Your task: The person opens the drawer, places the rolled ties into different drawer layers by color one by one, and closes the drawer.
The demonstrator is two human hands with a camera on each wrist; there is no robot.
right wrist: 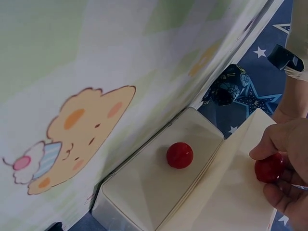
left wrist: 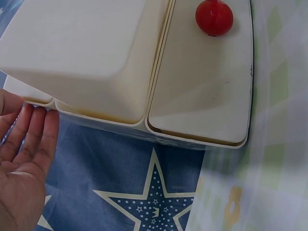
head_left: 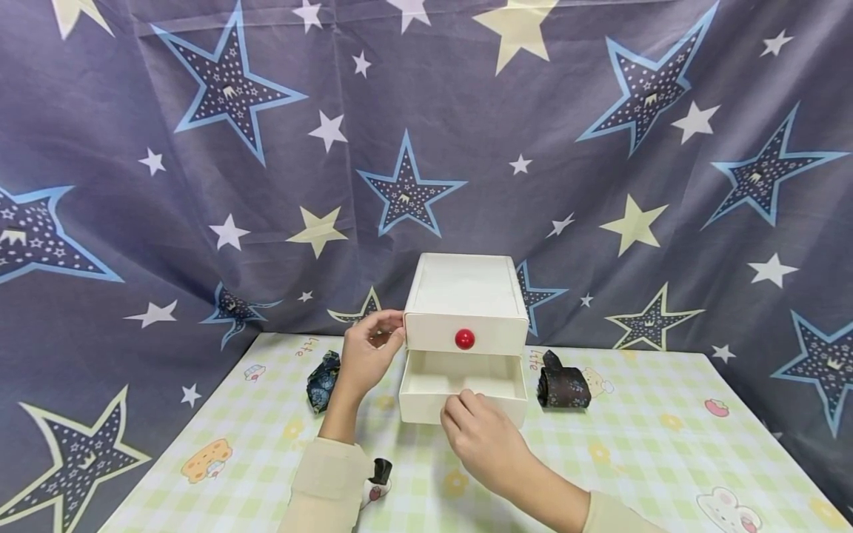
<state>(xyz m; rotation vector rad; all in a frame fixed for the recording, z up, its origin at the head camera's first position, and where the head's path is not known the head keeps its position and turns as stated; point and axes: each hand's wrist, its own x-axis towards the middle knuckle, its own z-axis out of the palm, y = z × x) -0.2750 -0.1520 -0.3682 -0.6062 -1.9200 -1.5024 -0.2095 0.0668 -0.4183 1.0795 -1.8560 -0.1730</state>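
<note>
A small white two-drawer box (head_left: 464, 289) stands on the checked table (head_left: 640, 444). Its upper drawer (head_left: 493, 337) is closed and has a red knob (head_left: 464, 339). The lower drawer (head_left: 460, 377) is pulled out and looks empty. My right hand (head_left: 461, 406) is at the lower drawer's front. In the right wrist view its fingers (right wrist: 284, 144) pinch that drawer's red knob (right wrist: 265, 169). My left hand (head_left: 389, 329) rests against the box's upper left corner. Its fingers (left wrist: 36, 134) lie straight, tips touching the box's side (left wrist: 82, 57).
A rolled dark blue patterned cloth (head_left: 323, 381) lies left of the box, and a rolled dark brown one (head_left: 563, 386) lies right of it. A star-printed curtain (head_left: 200, 185) hangs behind and beside the table. The tabletop in front carries cartoon prints.
</note>
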